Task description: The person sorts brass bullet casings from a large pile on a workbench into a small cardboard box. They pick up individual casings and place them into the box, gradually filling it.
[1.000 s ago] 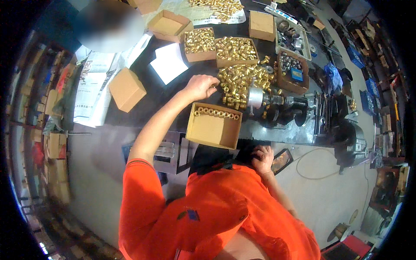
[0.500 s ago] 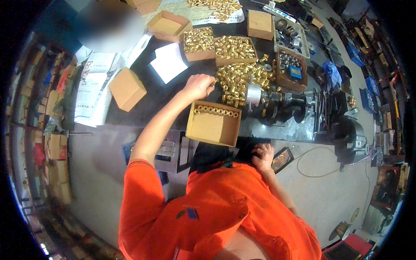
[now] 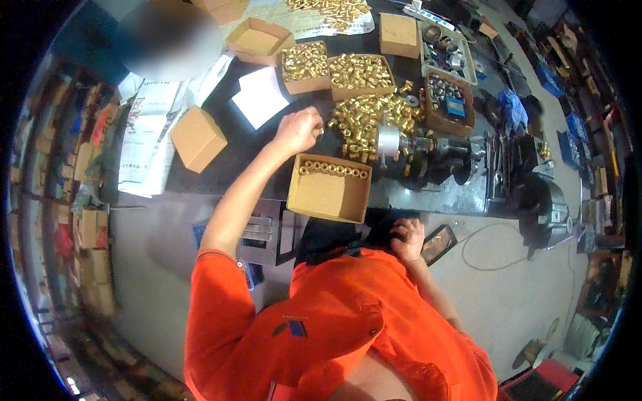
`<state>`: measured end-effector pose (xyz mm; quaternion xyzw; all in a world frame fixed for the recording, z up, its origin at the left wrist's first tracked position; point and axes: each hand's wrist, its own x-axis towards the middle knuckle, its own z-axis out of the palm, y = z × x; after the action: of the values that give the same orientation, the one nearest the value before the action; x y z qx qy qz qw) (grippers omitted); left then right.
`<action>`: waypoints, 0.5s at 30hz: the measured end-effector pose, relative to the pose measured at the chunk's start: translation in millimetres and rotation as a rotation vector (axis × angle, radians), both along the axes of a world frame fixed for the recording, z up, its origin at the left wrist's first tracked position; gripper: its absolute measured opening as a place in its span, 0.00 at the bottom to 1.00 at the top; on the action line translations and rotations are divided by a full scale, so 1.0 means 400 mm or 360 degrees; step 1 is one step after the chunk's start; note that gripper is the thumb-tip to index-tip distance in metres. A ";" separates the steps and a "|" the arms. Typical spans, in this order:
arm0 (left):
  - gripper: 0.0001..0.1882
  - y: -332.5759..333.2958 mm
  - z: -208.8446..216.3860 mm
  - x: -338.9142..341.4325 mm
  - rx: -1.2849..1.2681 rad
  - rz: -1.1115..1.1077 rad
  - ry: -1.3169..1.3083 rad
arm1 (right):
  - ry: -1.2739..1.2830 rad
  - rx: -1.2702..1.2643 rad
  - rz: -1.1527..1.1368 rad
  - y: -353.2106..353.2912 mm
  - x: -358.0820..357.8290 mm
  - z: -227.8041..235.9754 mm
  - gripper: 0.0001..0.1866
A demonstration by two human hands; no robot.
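My left hand (image 3: pixel 297 130) reaches across the dark bench (image 3: pixel 227 160) with its fingers curled, just left of a loose pile of brass fittings (image 3: pixel 371 120). A small bright fitting shows at its fingertips. Below the hand stands an open cardboard box (image 3: pixel 328 200) with one row of brass fittings (image 3: pixel 334 168) along its far wall. My right hand (image 3: pixel 408 239) rests low at the bench's near edge with its fingers curled against something dark. Nothing is visible in it.
Two open boxes of brass fittings (image 3: pixel 304 63) (image 3: pixel 361 70) stand behind the pile, with an empty box (image 3: pixel 257 40) and closed boxes (image 3: pixel 197 139) (image 3: pixel 399 35) around. A metal machine chuck (image 3: pixel 428 150) sits right of the pile, below a tray of metal parts (image 3: pixel 448 93). Papers (image 3: pixel 150 134) lie at left.
My left hand has drawn back a little to the left, off the brass pile, with its fingers closed. The right hand has stayed in place.
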<state>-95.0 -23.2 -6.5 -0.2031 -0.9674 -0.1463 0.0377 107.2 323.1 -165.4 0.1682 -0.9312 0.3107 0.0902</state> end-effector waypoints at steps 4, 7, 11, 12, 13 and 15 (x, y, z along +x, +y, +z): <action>0.06 -0.030 0.075 0.090 0.0224 0.0081 0.0128 | 0.0013 -0.0002 -0.0019 0.002 0.001 -0.014 0.11; 0.07 -0.047 0.101 0.186 0.0279 0.0125 0.0125 | 0.0007 -0.0019 -0.0005 0.000 0.000 -0.007 0.11; 0.07 -0.043 0.068 0.283 0.0281 0.0161 0.0129 | -0.0012 -0.0015 0.0026 0.003 -0.003 -0.011 0.11; 0.07 -0.036 0.060 0.296 0.0212 0.0155 0.0111 | -0.0014 -0.0006 0.0031 0.004 -0.002 -0.014 0.11; 0.06 -0.023 0.052 0.304 0.0150 0.0147 0.0130 | -0.0010 0.0000 0.0029 0.006 -0.002 -0.017 0.11; 0.05 -0.006 0.031 0.305 0.0014 0.0099 0.0149 | -0.0003 0.0013 0.0020 0.009 -0.001 -0.024 0.11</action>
<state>27.0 -25.6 5.8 -0.1794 -0.9698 -0.1395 0.0884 106.8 326.6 -175.0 0.1740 -0.9314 0.3076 0.0868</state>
